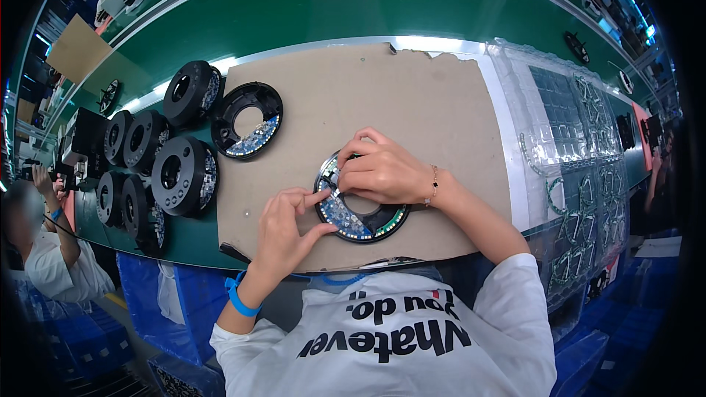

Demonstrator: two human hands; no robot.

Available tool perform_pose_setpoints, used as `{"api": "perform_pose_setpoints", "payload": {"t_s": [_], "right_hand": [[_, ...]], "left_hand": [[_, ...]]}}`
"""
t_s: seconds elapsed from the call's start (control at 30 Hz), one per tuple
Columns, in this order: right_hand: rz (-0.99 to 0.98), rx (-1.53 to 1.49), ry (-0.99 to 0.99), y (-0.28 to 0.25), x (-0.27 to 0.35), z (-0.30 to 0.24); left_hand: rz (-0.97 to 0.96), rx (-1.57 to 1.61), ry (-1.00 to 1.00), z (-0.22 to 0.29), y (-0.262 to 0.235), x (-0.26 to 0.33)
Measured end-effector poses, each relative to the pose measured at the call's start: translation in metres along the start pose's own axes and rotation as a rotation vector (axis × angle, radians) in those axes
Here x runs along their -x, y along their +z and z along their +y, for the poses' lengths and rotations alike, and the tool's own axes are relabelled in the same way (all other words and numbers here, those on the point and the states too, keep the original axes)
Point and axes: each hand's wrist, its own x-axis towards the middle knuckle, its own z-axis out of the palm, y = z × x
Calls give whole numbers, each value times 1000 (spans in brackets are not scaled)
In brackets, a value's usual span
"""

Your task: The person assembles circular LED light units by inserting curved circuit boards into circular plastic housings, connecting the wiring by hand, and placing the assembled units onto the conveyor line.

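In front of me a round black ring housing (390,229) lies on brown cardboard. A blue arc-shaped circuit board (344,217) sits in its left and lower part, and a narrow strip with small light squares follows the rim at the lower right. My left hand (283,229) steadies the housing from the left, index fingertip at the board and thumb at the lower-left rim. Above the housing my right hand (382,169) has its fingers pinched together at the upper left of the ring. Whatever is between those fingertips is hidden.
A second black ring housing with a blue board (250,121) lies at the cardboard's upper left. Several black ring units (180,176) stand farther left. On the right, clear plastic trays (562,114) hold curved green-white strips. A co-worker (51,242) sits at far left; blue bins (169,301) stand below.
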Motion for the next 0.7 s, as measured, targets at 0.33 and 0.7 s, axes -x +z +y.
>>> {"api": "perform_pose_setpoints", "payload": {"t_s": [0.33,0.7], "right_hand": [[-23,-37,14,1,-1,0],[-17,-93,14,2,-1,3]], "left_hand": [[-9,41,-2,0,1,-1],[-13,77,22,1,1,-3]]}}
